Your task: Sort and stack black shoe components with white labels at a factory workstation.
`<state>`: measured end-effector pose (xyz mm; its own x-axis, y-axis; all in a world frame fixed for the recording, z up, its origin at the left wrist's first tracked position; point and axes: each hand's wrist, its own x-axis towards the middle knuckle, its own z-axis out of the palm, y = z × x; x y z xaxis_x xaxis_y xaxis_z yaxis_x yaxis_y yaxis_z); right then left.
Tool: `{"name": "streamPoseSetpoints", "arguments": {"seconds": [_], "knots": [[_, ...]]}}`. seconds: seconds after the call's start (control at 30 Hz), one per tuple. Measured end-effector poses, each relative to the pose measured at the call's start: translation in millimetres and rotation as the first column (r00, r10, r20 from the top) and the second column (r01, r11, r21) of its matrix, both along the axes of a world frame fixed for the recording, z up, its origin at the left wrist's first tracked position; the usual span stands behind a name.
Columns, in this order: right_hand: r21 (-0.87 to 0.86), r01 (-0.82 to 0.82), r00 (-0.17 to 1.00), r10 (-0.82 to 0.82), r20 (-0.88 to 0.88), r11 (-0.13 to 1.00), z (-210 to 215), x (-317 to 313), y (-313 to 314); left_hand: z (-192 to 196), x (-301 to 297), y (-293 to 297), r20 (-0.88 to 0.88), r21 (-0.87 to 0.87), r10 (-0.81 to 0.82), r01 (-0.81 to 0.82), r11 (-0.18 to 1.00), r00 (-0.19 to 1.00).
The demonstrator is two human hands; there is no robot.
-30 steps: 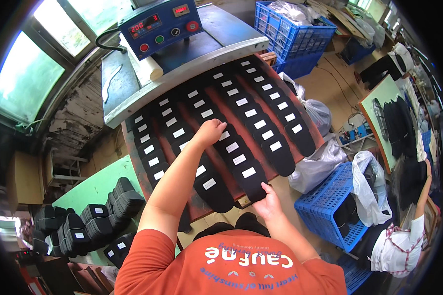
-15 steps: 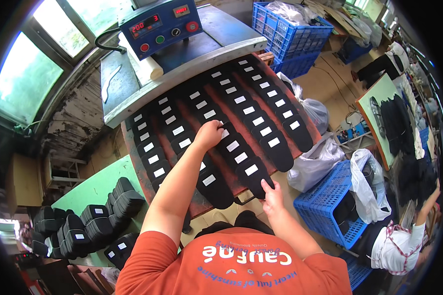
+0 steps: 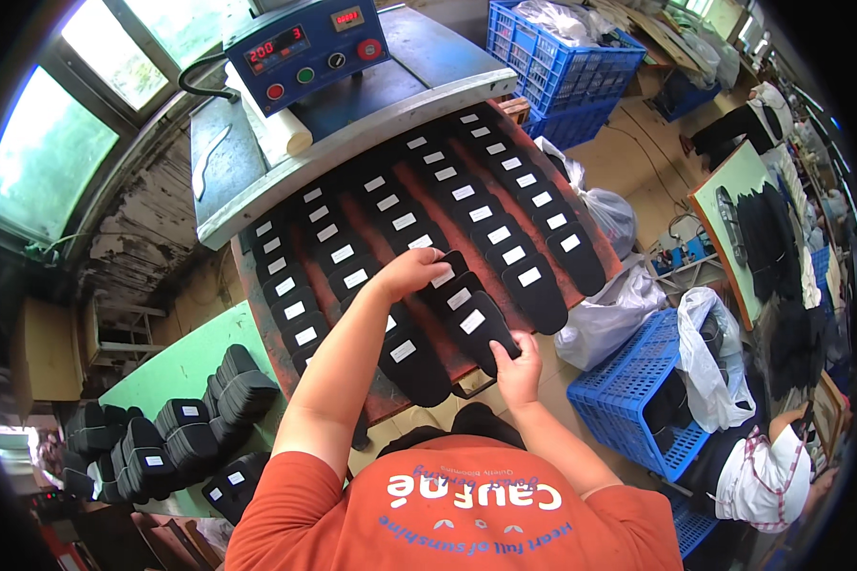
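Mid-layout here: my left hand (image 3: 411,273) rests flat, fingers together, on a black insole (image 3: 445,274) mid-tray; my right hand (image 3: 516,366) pinches the nearest insole (image 3: 481,328) at the tray's (image 3: 281,357) front edge. It probably needs squaring into its row.

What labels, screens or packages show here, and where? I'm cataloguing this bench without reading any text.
Control box: blue, far end of the bench, two red-digit displays, round red and green buttons.
Insole labels: small white rectangles, one on each black insole laid in rows on the reddish board.
Left hand: fingers on a labelled insole.
Right hand: at the nearest insole's heel.
Plastic bags: clear, right of the board.
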<state>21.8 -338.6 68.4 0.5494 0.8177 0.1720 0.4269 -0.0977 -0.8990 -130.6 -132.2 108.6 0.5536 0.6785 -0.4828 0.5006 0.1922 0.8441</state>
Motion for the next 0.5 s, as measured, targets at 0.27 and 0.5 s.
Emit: {"name": "streamPoseSetpoints", "arguments": {"seconds": [0.27, 0.5], "knots": [[-0.221, -0.032, 0.937, 0.107, 0.332, 0.975, 9.3, 3.4, 8.7, 5.5, -1.9, -17.5, 0.037, 0.16, 0.088, -0.092, 0.983, 0.995], [0.11, -0.34, 0.907, 0.295, 0.302, 0.934, 35.2, 13.0, 15.8, 0.2, -27.8, -18.4, 0.342, 0.058, 0.29, -0.328, 0.943, 0.894]]}}
